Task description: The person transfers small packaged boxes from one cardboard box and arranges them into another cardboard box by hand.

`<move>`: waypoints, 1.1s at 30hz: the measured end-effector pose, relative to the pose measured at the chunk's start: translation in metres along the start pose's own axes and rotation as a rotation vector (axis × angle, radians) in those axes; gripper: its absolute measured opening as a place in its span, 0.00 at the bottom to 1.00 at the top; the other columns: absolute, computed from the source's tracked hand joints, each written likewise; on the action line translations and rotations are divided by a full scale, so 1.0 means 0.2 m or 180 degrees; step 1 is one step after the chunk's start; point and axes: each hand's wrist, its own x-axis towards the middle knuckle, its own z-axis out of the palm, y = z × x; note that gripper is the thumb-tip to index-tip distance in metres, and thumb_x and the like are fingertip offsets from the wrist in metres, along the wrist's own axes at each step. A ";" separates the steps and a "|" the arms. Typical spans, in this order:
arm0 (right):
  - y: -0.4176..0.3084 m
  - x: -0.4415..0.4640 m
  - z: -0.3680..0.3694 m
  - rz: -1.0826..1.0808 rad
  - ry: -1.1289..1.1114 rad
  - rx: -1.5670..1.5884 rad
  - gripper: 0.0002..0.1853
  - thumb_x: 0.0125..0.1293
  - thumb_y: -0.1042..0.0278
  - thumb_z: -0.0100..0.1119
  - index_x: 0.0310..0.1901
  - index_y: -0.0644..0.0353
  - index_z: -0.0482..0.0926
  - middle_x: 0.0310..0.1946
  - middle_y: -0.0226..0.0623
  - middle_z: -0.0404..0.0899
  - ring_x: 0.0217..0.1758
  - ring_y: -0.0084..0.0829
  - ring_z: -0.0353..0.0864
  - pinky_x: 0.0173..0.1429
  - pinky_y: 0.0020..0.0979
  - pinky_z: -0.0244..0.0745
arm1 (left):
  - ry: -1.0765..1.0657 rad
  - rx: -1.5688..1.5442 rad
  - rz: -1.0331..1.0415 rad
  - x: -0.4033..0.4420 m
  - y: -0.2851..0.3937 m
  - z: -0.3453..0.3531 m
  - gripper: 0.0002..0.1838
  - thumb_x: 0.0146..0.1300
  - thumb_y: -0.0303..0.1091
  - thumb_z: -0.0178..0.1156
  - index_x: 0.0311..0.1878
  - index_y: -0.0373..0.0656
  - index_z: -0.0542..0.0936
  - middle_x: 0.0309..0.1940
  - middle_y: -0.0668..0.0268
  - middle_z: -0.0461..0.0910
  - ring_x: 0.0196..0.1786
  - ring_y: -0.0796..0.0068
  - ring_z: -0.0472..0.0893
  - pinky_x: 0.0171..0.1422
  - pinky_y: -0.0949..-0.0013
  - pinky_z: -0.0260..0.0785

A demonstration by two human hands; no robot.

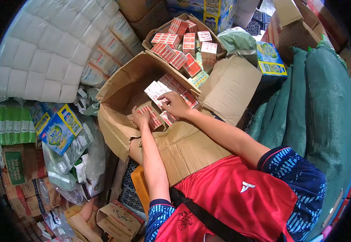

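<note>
Both hands are inside an open cardboard box that holds red-and-white packs. My left hand is at a striped red-and-white pack near the box's front side, its fingers along the pack's left end. To the right, my right hand is curled over a whitish pack, with thumb and fingers apart at its right end. More red packs lie behind and beside that hand. Behind this box, a second box is filled with several loose red-and-white packs.
White wrapped bundles are stacked at the upper left. Green packs and a blue-yellow carton sit on the left. Tall green sacks stand on the right. A cardboard flap sticks out beside the boxes.
</note>
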 end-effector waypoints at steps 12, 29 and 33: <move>-0.02 0.01 -0.01 0.0217 0.0066 0.0298 0.13 0.56 0.71 0.58 0.43 0.61 0.83 0.42 0.46 0.84 0.48 0.47 0.81 0.55 0.42 0.75 | 0.0058 0.1491 -0.0260 -0.05 0.00 0.03 0.46 0.54 0.45 0.68 0.73 0.37 0.61 0.75 0.40 0.52 0.75 0.37 0.55 0.76 0.46 0.55; 0.00 0.01 0.00 0.0119 0.0071 0.0257 0.14 0.57 0.69 0.58 0.45 0.59 0.83 0.41 0.44 0.84 0.45 0.43 0.81 0.52 0.40 0.77 | -0.0479 0.1173 0.1638 -0.01 0.04 -0.07 0.37 0.45 0.23 0.71 0.62 0.32 0.70 0.57 0.51 0.78 0.61 0.52 0.76 0.66 0.57 0.68; 0.09 0.01 0.05 0.0194 -0.0004 0.0304 0.17 0.55 0.68 0.60 0.47 0.60 0.83 0.42 0.47 0.83 0.46 0.43 0.81 0.53 0.40 0.76 | -0.1182 0.2468 0.2053 0.08 -0.12 0.07 0.26 0.59 0.37 0.67 0.59 0.39 0.74 0.45 0.52 0.84 0.48 0.60 0.83 0.49 0.59 0.77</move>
